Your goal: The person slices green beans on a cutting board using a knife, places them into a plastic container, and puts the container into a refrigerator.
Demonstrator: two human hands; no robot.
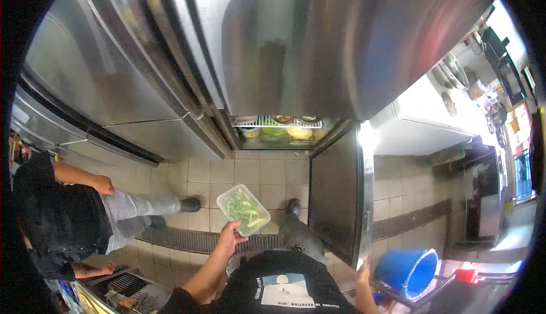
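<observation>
In my left hand (230, 236) is a clear rectangular plastic container (257, 202), gripped by its near edge, my thumb on the rim. Cut green vegetables (242, 207) lie inside it, their exact kind too blurred to name. My right hand (363, 269) holds the outer edge of the lower refrigerator door (335, 194), which is swung wide. Behind it, the lit compartment shows a white wire shelf (267, 122) with round containers. Below that shelf sit a pale cabbage-like vegetable (300, 133) and some greens.
Another person (62, 211) in a black top stands at the left. A blue bucket (406, 271) is beside my right hand. A drain grate (182, 239) crosses the tiled floor. More steel refrigerator doors (114, 86) line the left, and a white chest-like unit (426, 120) stands right.
</observation>
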